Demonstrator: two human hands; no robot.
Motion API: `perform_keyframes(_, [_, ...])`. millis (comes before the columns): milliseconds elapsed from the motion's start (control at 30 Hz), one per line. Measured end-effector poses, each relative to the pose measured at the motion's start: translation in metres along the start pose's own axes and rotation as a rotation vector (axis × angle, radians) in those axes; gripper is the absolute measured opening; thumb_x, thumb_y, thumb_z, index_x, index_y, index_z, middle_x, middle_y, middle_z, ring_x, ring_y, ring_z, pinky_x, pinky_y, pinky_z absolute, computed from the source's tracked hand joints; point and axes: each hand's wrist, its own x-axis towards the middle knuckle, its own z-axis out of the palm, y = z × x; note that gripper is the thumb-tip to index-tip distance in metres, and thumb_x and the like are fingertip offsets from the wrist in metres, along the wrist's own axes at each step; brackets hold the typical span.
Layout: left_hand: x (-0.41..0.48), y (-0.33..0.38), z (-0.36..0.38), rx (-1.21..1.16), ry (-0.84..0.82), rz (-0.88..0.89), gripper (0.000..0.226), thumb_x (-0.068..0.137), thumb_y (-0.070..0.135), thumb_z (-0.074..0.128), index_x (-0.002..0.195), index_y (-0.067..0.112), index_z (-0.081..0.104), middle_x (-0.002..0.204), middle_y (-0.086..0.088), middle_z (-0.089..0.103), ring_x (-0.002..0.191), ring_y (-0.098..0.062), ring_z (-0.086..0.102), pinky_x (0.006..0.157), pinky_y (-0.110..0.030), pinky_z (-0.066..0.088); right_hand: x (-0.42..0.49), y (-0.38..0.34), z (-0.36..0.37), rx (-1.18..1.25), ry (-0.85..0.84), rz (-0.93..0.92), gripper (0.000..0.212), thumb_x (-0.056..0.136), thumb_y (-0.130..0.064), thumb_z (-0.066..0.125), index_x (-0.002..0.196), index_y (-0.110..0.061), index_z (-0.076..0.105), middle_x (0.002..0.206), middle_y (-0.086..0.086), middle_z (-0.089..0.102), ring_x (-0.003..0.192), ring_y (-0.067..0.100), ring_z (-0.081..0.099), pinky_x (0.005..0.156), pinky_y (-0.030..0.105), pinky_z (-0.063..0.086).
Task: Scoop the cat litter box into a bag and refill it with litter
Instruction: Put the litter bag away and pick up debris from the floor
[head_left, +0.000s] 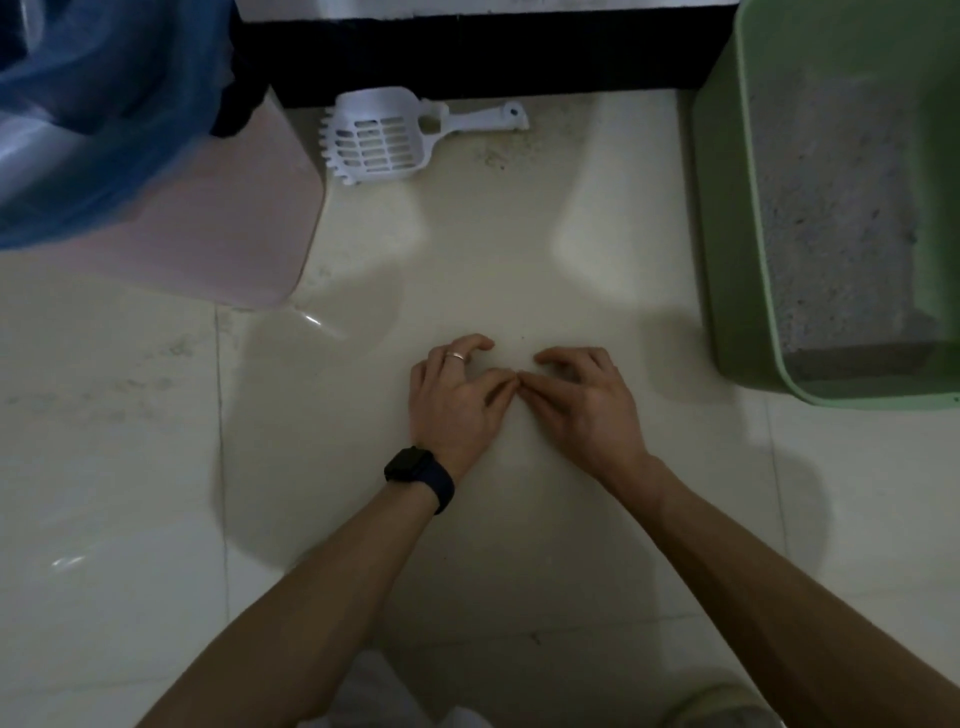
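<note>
Scooping looks not yet begun. The one white scoop (384, 136) lies untouched on the floor (130, 467) by the wall, between one pink bin (249, 234) lined with one blue bag (78, 130) and one green litter box (727, 260) holding grey litter (831, 234). The left hand (452, 400) and right hand (582, 400) hover, loosely curled, fingertips meeting, empty.

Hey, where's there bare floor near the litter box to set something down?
Widest free patch: tiles between the scoop, the left hand and the right hand, bordered by the pink bin and the green litter box. More bare tile lies left of the left hand, below the bin. Crowded by the far wall, around the scoop.
</note>
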Motion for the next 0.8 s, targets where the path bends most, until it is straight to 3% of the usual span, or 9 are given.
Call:
perform_keyframes(133, [0.010,-0.004,0.004,0.101,-0.001,0.205,0.007,0.089,0.025,0.069,0.085,0.019,0.071,0.117,0.000,0.064,0.102,-0.020,0.050,0.083,-0.033,0.034,0.004,0.000,0.004,0.031,0.007,-0.018,0.015,0.090,-0.033,0.069,0.095,-0.022,0.077,0.099,-0.002,0.068,0.092,0.021,0.055,0.073,0.033,0.050])
perform_keyframes(267, [0.019,-0.012,0.007,0.127,-0.095,0.335,0.020,0.093,0.024,0.053,0.089,0.012,0.069,0.118,-0.002,0.064,0.106,-0.020,0.047,0.087,-0.032,0.033,0.006,0.001,0.006,-0.004,0.013,-0.057,0.015,0.092,-0.031,0.067,0.093,-0.019,0.076,0.092,0.002,0.065,0.083,0.024,0.054,0.068,0.035,0.049])
perform_keyframes(400, [0.019,-0.021,-0.008,0.066,-0.122,0.227,0.021,0.094,0.026,0.051,0.087,0.014,0.066,0.122,0.000,0.061,0.110,-0.019,0.047,0.090,-0.030,0.031,0.012,-0.003,0.008,-0.088,0.019,-0.112,0.016,0.092,-0.025,0.064,0.086,-0.012,0.070,0.085,0.006,0.060,0.076,0.027,0.053,0.061,0.039,0.047])
perform_keyframes(500, [0.018,-0.025,-0.033,-0.049,-0.122,0.120,0.012,0.095,0.022,0.058,0.088,0.014,0.064,0.121,0.002,0.058,0.108,-0.017,0.047,0.092,-0.036,0.039,0.016,-0.009,0.010,-0.133,-0.032,-0.075,0.021,0.094,-0.023,0.058,0.083,-0.007,0.064,0.084,0.011,0.057,0.077,0.031,0.052,0.062,0.043,0.048])
perform_keyframes(600, [0.027,-0.018,-0.071,-0.131,-0.068,0.100,0.010,0.095,0.022,0.059,0.089,0.014,0.063,0.116,0.003,0.057,0.104,-0.017,0.052,0.089,-0.042,0.046,0.025,-0.015,0.001,-0.037,-0.120,0.115,0.025,0.098,-0.027,0.053,0.090,-0.007,0.064,0.092,0.012,0.058,0.091,0.031,0.053,0.078,0.042,0.049])
perform_keyframes(633, [0.031,-0.013,-0.086,-0.156,-0.036,0.109,0.012,0.096,0.023,0.058,0.091,0.013,0.063,0.115,0.004,0.056,0.104,-0.016,0.053,0.090,-0.040,0.047,0.032,-0.017,-0.007,0.031,-0.127,0.177,0.026,0.099,-0.029,0.052,0.092,-0.008,0.065,0.094,0.011,0.058,0.095,0.030,0.052,0.083,0.037,0.045])
perform_keyframes(700, [0.041,-0.001,-0.120,-0.193,0.027,0.147,0.016,0.097,0.025,0.056,0.095,0.011,0.063,0.114,0.007,0.052,0.102,-0.006,0.053,0.090,-0.029,0.047,0.051,-0.026,-0.029,0.142,-0.084,0.235,0.025,0.098,-0.033,0.052,0.085,-0.013,0.062,0.088,0.006,0.055,0.093,0.026,0.053,0.076,0.028,0.035])
perform_keyframes(800, [0.058,0.025,-0.176,-0.219,0.110,0.211,0.016,0.098,0.022,0.056,0.096,0.007,0.061,0.113,0.009,0.047,0.093,0.007,0.046,0.080,-0.005,0.038,0.093,-0.059,-0.077,0.283,0.018,0.254,0.032,0.098,-0.031,0.054,0.078,-0.006,0.058,0.079,0.008,0.056,0.080,0.023,0.054,0.067,0.028,0.034])
